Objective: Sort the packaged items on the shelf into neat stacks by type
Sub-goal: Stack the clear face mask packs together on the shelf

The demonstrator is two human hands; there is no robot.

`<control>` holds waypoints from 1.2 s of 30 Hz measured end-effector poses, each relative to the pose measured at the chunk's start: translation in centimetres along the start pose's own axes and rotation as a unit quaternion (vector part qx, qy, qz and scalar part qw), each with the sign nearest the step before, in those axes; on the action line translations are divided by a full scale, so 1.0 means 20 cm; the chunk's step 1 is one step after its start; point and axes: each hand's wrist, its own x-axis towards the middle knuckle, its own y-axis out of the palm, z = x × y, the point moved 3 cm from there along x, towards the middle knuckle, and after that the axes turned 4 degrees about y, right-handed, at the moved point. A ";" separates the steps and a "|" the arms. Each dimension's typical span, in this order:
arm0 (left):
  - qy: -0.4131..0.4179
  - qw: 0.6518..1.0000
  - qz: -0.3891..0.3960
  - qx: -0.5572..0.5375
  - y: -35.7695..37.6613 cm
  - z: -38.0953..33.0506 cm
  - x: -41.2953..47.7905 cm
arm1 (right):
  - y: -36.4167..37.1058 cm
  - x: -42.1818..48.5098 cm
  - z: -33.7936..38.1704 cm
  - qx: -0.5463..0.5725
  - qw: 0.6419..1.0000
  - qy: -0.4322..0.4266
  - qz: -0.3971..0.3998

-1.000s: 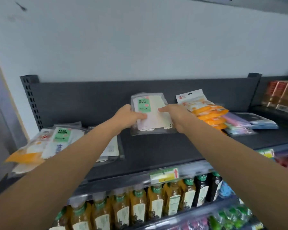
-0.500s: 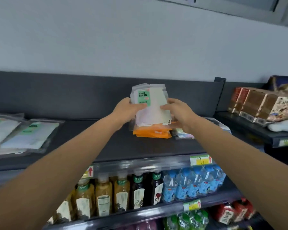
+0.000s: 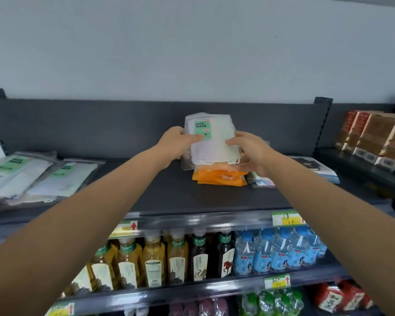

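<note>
A clear packet of white face masks with a green label [image 3: 216, 137] is held tilted up over the dark shelf [image 3: 160, 192]. My left hand [image 3: 177, 144] grips its left edge, thumb across the label. My right hand [image 3: 251, 151] grips its right edge. Under the packet lies a stack of orange packets [image 3: 219, 177]. More face mask packets [image 3: 32, 179] lie spread out at the shelf's left end. Blue and pink packets [image 3: 261, 181] and a dark flat packet [image 3: 315, 167] lie to the right of the orange stack.
The shelf's back panel [image 3: 100, 126] rises behind the items, against a white wall. Brown boxes [image 3: 374, 137] stand on the neighbouring shelf at the right. Drink bottles [image 3: 176, 258] and water bottles [image 3: 281, 252] fill the shelf below.
Both hands have carried the face mask packet to the right, from bare shelf to above the orange stack. In the last half second it has hardly moved.
</note>
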 end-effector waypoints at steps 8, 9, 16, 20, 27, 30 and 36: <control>0.008 0.998 -0.059 -0.008 -0.23 0.06 0.09 | 0.23 0.10 0.16 -0.026 0.999 -0.037 0.017; 0.009 0.998 -0.062 -0.010 -0.26 0.07 0.10 | 0.26 0.12 0.18 -0.026 0.999 -0.042 0.012; -0.054 0.995 -0.062 0.064 -0.30 0.33 0.22 | 0.49 0.30 0.08 -0.074 0.997 0.016 -0.019; -0.077 0.990 -0.038 0.112 -0.27 0.53 0.26 | 0.60 0.41 -0.05 -0.146 0.989 0.008 -0.037; -0.088 0.978 0.023 0.186 -0.23 0.74 0.27 | 0.77 0.50 -0.20 -0.362 0.926 0.016 -0.106; -0.079 0.970 0.034 0.228 -0.23 0.77 0.26 | 0.80 0.51 -0.25 -0.389 0.915 0.040 -0.103; -0.088 0.961 0.059 0.256 -0.21 0.79 0.24 | 0.80 0.50 -0.28 -0.450 0.888 0.051 -0.079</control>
